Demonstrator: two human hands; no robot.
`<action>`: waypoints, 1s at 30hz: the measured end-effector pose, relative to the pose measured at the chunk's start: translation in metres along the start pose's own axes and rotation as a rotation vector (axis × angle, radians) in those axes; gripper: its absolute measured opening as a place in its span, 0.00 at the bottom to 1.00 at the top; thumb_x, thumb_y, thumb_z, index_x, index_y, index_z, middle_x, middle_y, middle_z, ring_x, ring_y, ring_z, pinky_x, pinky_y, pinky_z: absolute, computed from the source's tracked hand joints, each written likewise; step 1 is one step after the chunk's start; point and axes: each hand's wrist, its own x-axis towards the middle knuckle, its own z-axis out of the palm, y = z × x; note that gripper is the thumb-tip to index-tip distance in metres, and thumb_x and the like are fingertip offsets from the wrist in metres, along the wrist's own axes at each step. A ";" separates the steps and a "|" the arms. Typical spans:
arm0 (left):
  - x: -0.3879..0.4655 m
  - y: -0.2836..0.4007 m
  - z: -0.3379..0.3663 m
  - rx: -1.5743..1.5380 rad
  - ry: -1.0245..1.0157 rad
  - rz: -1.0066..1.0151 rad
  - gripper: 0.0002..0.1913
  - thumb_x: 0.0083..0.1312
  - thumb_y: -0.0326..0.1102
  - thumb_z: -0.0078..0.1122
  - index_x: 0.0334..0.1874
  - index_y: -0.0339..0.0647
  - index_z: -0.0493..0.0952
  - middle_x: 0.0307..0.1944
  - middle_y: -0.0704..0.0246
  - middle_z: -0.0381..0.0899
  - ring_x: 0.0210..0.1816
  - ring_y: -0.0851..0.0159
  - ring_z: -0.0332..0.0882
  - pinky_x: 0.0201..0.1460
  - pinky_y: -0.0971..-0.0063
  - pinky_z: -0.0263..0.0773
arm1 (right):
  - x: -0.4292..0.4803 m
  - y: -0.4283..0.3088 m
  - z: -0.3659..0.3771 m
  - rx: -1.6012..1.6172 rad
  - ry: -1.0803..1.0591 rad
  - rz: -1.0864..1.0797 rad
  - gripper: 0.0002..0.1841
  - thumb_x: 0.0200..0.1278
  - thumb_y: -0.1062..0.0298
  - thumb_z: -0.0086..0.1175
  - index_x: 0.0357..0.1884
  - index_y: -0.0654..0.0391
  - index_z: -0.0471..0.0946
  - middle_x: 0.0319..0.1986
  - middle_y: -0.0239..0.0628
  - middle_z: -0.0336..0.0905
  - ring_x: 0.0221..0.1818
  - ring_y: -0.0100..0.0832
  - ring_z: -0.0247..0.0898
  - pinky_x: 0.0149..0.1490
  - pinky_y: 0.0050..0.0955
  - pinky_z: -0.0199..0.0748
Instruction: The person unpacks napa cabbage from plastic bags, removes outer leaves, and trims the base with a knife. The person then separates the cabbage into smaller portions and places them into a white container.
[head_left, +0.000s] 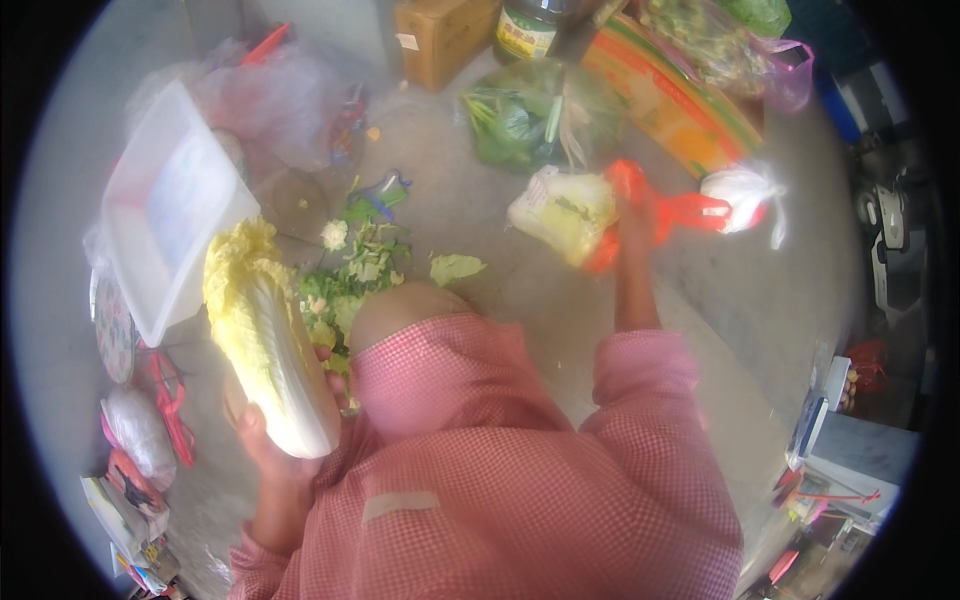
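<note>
A napa cabbage (281, 352) with pale yellow leaves and a thick white base lies tilted in my left hand (277, 442). The fingers and thumb wrap its lower end. My right hand (636, 206) reaches out over the floor and grips a red plastic bag (682, 210); blur and the plastic hide the fingers. Close beside that hand is another pale yellow-green cabbage (574, 210), partly inside a clear plastic bag. A knotted white plastic bag (739, 199) touches the red bag's far right end.
A white plastic bin (169, 217) stands tilted at left. Vegetable trimmings (367, 259) and a loose leaf (456, 268) litter the floor before my knee. Farther out are bagged leafy greens (517, 120), a cardboard box (442, 41), a large bottle (525, 34) and an orange printed carton (667, 97).
</note>
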 end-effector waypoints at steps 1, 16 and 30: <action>-0.002 0.000 -0.003 0.006 -0.013 0.017 0.47 0.54 0.64 0.58 0.66 0.32 0.60 0.52 0.50 0.73 0.42 0.52 0.80 0.36 0.63 0.81 | -0.017 -0.005 -0.001 0.032 0.063 -0.015 0.36 0.53 0.59 0.61 0.66 0.58 0.64 0.60 0.48 0.67 0.59 0.43 0.66 0.61 0.41 0.67; -0.028 0.005 0.003 0.000 0.005 0.062 0.39 0.61 0.63 0.53 0.63 0.35 0.66 0.46 0.58 0.78 0.38 0.59 0.80 0.37 0.67 0.78 | -0.052 -0.007 0.072 -0.173 0.084 -0.276 0.37 0.54 0.63 0.61 0.68 0.58 0.63 0.60 0.47 0.68 0.58 0.39 0.69 0.58 0.38 0.70; -0.029 -0.007 -0.008 -0.023 0.114 0.024 0.38 0.60 0.51 0.63 0.66 0.34 0.61 0.53 0.60 0.76 0.50 0.61 0.78 0.51 0.69 0.77 | -0.053 -0.123 -0.010 0.575 -0.050 -0.175 0.18 0.61 0.68 0.56 0.53 0.63 0.74 0.38 0.39 0.78 0.40 0.30 0.74 0.43 0.28 0.74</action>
